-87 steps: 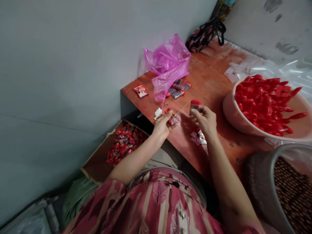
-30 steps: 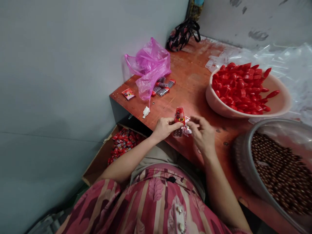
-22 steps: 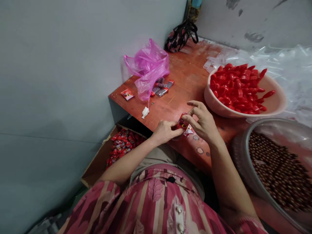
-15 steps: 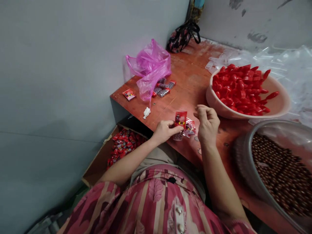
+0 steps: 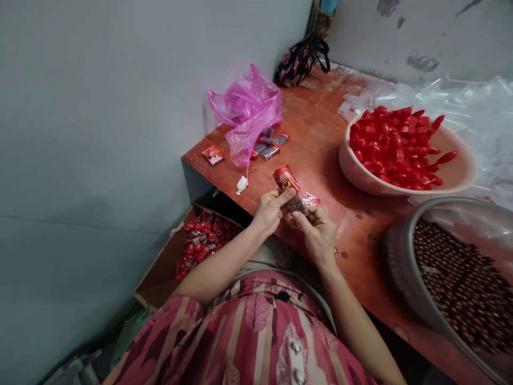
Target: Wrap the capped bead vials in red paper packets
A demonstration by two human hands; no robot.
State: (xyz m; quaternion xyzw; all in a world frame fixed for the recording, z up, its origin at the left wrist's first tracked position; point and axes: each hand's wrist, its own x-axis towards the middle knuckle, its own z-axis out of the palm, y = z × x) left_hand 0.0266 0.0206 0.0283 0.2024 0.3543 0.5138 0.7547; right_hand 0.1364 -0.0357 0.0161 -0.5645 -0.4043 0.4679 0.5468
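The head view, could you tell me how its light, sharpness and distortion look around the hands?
Head view: soft, even light with only a faint shadow under the left hand and right hand; the red packet they hold is slightly soft, its print unreadable; the clear plastic at the right shows pale glare; the table edges splay out and the metal bowl blurs at the corner.
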